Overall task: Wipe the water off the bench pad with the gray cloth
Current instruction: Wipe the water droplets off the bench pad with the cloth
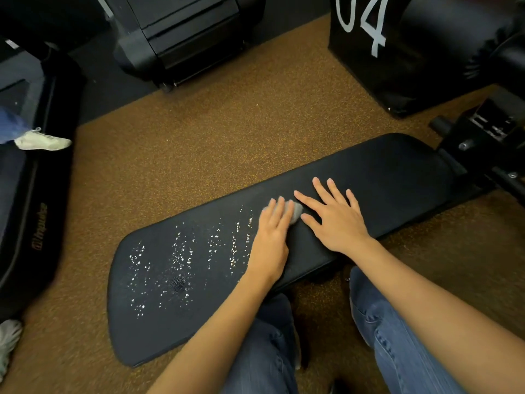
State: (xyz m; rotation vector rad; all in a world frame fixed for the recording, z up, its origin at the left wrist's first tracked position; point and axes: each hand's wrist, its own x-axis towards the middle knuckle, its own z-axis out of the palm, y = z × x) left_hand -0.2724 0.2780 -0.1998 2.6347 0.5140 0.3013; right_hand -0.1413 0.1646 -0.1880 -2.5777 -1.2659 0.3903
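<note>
While the left hand (273, 237) presses the gray cloth (295, 211) flat under its fingers near the middle of the bench pad (397, 177), the right hand (336, 220) lies just beside the cloth, fingers spread and holding nothing, probably to brace the person's weight. Cloth sits at the edge of the water droplets (181, 260), which cover the pad's wide end left of it; the pad right of the cloth looks dry. Likely placed to sweep leftward through the wet patch. Most of the cloth is hidden beneath the fingers; whether it is bunched or folded, cannot tell. A dark mark among the droplets is unclear.
</note>
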